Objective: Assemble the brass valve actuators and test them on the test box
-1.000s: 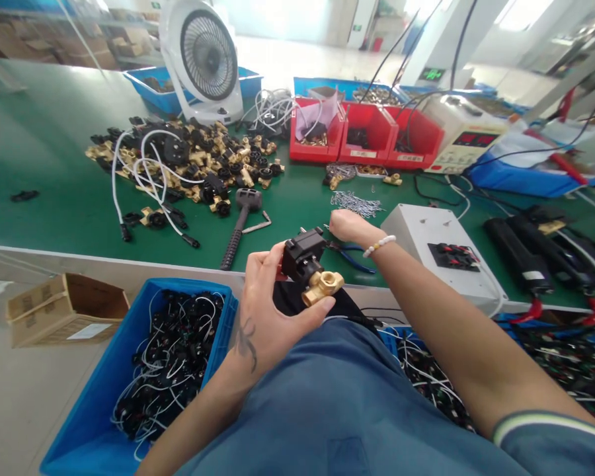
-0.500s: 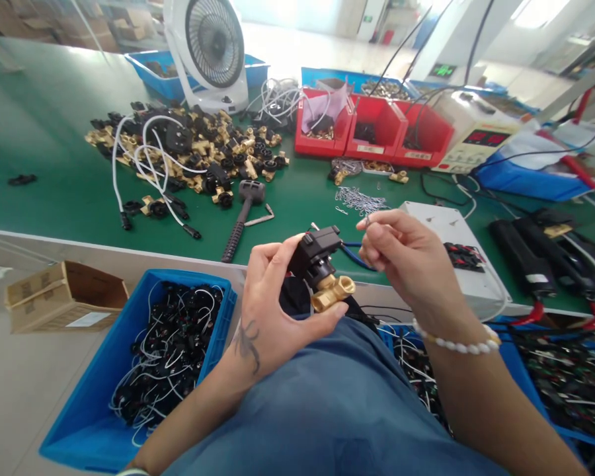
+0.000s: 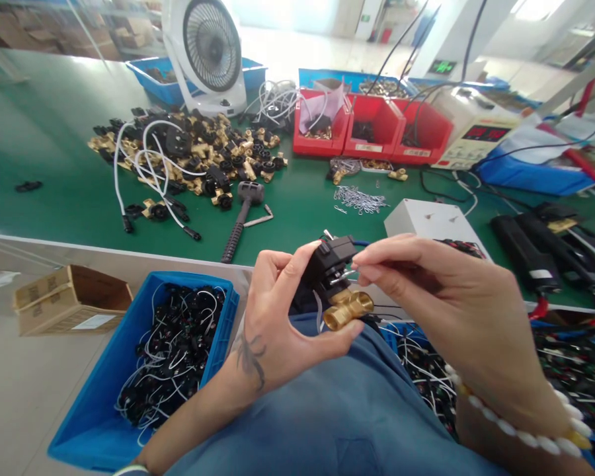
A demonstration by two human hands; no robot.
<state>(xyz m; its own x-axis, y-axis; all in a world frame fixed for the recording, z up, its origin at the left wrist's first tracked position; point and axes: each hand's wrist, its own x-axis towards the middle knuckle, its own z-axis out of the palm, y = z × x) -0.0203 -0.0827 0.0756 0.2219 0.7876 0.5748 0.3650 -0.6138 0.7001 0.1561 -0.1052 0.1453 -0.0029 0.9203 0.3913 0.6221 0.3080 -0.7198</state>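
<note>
My left hand [image 3: 282,317] is closed around a valve [image 3: 350,309] with a black actuator housing [image 3: 330,258] on top and a brass body below. The thumb presses the brass and the fingers curl over the black part. My right hand [image 3: 441,297] pinches a small metal clip [image 3: 348,273] between thumb and fingertips, its end at the neck under the black housing. Whether the clip has entered the neck I cannot tell. A pile of similar silver clips [image 3: 359,199] lies on the green table beyond my hands.
A black hammer [image 3: 242,221] and a hex key [image 3: 259,217] lie left of the valve. Brass and black valves [image 3: 203,155] are heaped behind them. A blue crate [image 3: 143,370] of wired black parts stands below left. Red bins [image 3: 374,129] and a grey box [image 3: 431,218] stand on the table.
My right hand went from the clip pile back toward me with a clip, which now meets the valve. My left hand has shifted slightly right, still holding the valve.
</note>
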